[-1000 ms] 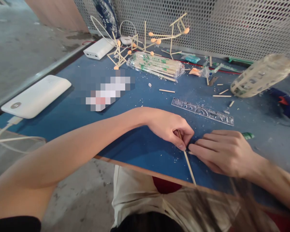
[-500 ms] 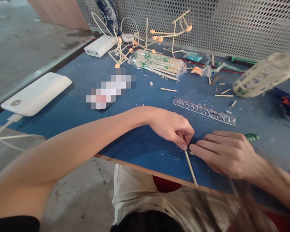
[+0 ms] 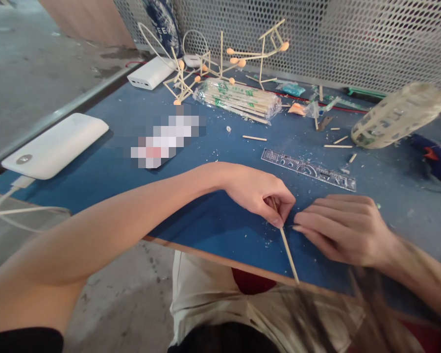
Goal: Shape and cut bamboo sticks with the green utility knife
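My left hand (image 3: 262,196) pinches a thin wooden stick (image 3: 289,255) between thumb and fingers. The stick slants over the blue tabletop, its lower end at the front edge. Just to the right, my right hand (image 3: 341,228) is closed with the knuckles up, a small gap from the left fingertips. A small pale tip shows at its thumb; whatever the fingers hold is hidden. Beyond the hands lies a clear plastic ruler (image 3: 308,169).
At the back stand stick frames joined with orange blobs (image 3: 241,63), behind a plastic pack of wooden sticks (image 3: 238,98). Right: a translucent bottle (image 3: 400,115) and a blue glue gun (image 3: 435,162). Left: a white power bank (image 3: 59,144) with a cable. Cut stick pieces lie about.
My right hand has moved slightly right, away from the left fingertips. The green piece beside it is now almost wholly hidden. My left hand still pinches the stick in nearly the same place.
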`<action>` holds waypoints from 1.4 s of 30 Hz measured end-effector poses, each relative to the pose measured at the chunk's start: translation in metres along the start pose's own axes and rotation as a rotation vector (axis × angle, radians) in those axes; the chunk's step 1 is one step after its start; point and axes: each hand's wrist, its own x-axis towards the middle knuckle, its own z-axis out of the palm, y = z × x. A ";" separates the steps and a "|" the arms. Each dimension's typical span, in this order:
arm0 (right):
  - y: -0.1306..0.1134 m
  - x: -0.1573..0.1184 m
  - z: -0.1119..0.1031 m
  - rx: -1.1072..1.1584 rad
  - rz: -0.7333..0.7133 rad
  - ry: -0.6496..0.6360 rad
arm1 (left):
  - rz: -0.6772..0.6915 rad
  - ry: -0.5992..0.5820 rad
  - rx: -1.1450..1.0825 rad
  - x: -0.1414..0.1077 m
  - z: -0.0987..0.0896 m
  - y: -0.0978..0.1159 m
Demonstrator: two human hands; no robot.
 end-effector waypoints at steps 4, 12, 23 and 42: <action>0.005 -0.003 -0.008 0.103 0.080 0.128 | 0.010 0.021 0.072 -0.001 -0.001 -0.001; 0.020 0.009 -0.026 0.126 0.435 0.614 | 0.113 0.181 0.194 0.002 0.001 -0.008; 0.073 -0.027 -0.005 0.829 0.683 0.251 | 0.041 0.202 0.292 0.003 -0.001 -0.004; 0.050 -0.010 -0.025 1.484 0.510 0.011 | 0.095 0.196 0.379 0.003 0.000 -0.004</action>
